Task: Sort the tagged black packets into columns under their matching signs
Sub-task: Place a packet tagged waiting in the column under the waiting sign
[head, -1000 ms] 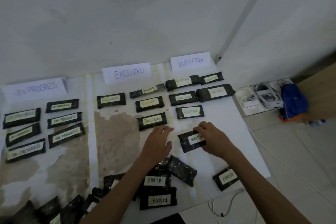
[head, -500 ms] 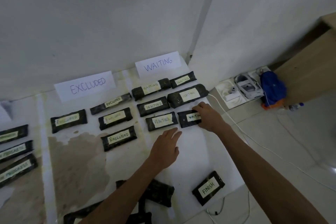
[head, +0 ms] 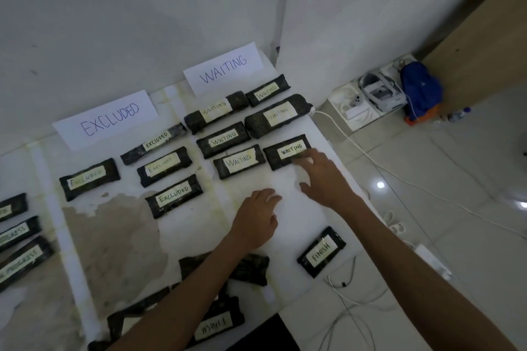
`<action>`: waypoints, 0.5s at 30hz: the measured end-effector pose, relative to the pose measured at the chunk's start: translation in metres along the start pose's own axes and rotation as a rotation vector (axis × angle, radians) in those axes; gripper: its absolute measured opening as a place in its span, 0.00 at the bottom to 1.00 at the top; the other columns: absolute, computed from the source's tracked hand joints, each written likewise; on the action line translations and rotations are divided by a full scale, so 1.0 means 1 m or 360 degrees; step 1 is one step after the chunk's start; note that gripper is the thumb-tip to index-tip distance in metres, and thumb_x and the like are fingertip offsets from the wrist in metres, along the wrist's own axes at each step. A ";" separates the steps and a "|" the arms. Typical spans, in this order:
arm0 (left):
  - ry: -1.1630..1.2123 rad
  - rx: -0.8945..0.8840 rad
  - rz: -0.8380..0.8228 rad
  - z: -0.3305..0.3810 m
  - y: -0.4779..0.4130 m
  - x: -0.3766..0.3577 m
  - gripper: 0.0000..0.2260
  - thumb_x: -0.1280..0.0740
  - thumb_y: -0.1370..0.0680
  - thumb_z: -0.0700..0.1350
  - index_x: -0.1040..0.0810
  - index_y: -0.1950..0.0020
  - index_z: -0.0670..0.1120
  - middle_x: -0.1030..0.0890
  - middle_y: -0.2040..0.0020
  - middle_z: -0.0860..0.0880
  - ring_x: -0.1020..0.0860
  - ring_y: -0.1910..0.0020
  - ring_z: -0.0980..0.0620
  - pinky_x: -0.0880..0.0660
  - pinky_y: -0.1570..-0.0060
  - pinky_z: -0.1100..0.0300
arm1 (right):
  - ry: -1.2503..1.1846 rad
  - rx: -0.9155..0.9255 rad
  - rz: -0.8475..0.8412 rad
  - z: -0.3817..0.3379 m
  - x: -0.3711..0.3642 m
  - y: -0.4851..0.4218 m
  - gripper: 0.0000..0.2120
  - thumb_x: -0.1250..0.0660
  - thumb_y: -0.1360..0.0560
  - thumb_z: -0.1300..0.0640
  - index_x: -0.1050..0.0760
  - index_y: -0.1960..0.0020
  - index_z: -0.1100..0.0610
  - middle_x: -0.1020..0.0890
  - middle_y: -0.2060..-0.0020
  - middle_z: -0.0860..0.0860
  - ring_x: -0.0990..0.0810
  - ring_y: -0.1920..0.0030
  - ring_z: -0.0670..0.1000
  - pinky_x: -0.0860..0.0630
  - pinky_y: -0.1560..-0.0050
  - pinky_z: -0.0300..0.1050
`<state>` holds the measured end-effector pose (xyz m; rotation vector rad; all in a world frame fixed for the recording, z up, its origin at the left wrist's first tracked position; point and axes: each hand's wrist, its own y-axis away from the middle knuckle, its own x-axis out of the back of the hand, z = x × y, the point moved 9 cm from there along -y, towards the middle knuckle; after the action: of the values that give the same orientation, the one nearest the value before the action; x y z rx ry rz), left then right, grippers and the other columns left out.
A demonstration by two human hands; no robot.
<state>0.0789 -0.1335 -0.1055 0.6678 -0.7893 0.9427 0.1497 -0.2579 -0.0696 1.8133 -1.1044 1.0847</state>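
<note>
Six packets lie under the WAITING sign (head: 223,69), four under the EXCLUDED sign (head: 106,120) — FINISH packets (head: 321,251) unsorted; left hand (head: 254,221) and right hand (head: 325,177) open, empty.

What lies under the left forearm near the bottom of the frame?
Unsorted black packets lie under the left forearm, one tagged FINISH. The arm covers their other tags.

White stained table (head: 299,225) w/ tagged black packets (head: 174,199) in cols under paper signs (head: 106,120)
</note>
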 end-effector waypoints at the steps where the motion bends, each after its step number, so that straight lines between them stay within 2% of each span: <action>1: 0.0015 -0.0012 -0.0017 0.005 0.008 -0.004 0.21 0.39 0.28 0.42 0.28 0.34 0.42 0.28 0.34 0.42 0.29 0.37 0.42 0.30 0.42 0.51 | -0.0048 -0.0016 -0.0041 -0.002 -0.006 0.017 0.24 0.29 0.33 0.63 0.25 0.38 0.58 0.26 0.38 0.60 0.27 0.42 0.61 0.29 0.47 0.52; 5: 0.0054 -0.0031 -0.0118 0.021 0.037 -0.024 0.22 0.40 0.27 0.42 0.30 0.33 0.43 0.29 0.32 0.44 0.33 0.34 0.44 0.32 0.37 0.51 | -0.0141 -0.0099 -0.0401 0.003 -0.028 0.078 0.24 0.34 0.31 0.66 0.27 0.36 0.55 0.27 0.36 0.54 0.29 0.39 0.57 0.30 0.41 0.50; 8: 0.0050 -0.0032 -0.0148 0.026 0.049 -0.033 0.21 0.40 0.28 0.42 0.28 0.34 0.43 0.29 0.33 0.43 0.33 0.34 0.44 0.30 0.39 0.49 | 0.0093 -0.0033 -0.0696 0.007 -0.042 0.116 0.31 0.31 0.34 0.63 0.32 0.33 0.51 0.33 0.33 0.51 0.34 0.35 0.54 0.33 0.38 0.47; 10: 0.0070 -0.0025 -0.0134 0.026 0.051 -0.034 0.21 0.39 0.29 0.42 0.27 0.35 0.43 0.29 0.33 0.43 0.32 0.34 0.44 0.29 0.40 0.48 | 0.0230 0.0031 -0.0726 0.008 -0.049 0.133 0.33 0.29 0.35 0.63 0.33 0.32 0.51 0.36 0.31 0.52 0.35 0.33 0.55 0.34 0.38 0.48; 11: 0.0078 -0.0021 -0.0137 0.026 0.050 -0.034 0.21 0.40 0.28 0.42 0.28 0.35 0.43 0.29 0.33 0.43 0.33 0.33 0.44 0.30 0.39 0.49 | 0.0292 0.0086 -0.0678 0.005 -0.051 0.137 0.33 0.28 0.37 0.64 0.31 0.34 0.52 0.34 0.32 0.54 0.32 0.35 0.57 0.31 0.41 0.49; 13: 0.0079 -0.0016 -0.0171 0.026 0.050 -0.033 0.21 0.40 0.26 0.42 0.30 0.33 0.44 0.31 0.32 0.45 0.35 0.32 0.46 0.33 0.36 0.52 | 0.0391 0.0164 -0.0582 0.003 -0.054 0.137 0.30 0.24 0.42 0.63 0.26 0.41 0.52 0.25 0.42 0.54 0.24 0.47 0.56 0.25 0.55 0.48; 15: 0.0060 -0.0008 -0.0183 0.024 0.050 -0.030 0.21 0.40 0.25 0.42 0.33 0.31 0.45 0.32 0.31 0.46 0.35 0.32 0.47 0.35 0.36 0.54 | 0.0466 0.0200 -0.0520 0.000 -0.053 0.131 0.28 0.21 0.47 0.61 0.24 0.48 0.52 0.23 0.54 0.51 0.23 0.59 0.51 0.27 0.66 0.43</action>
<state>0.0170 -0.1440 -0.1088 0.6819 -0.7124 0.8461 0.0142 -0.2890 -0.0977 1.7821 -0.5567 1.1918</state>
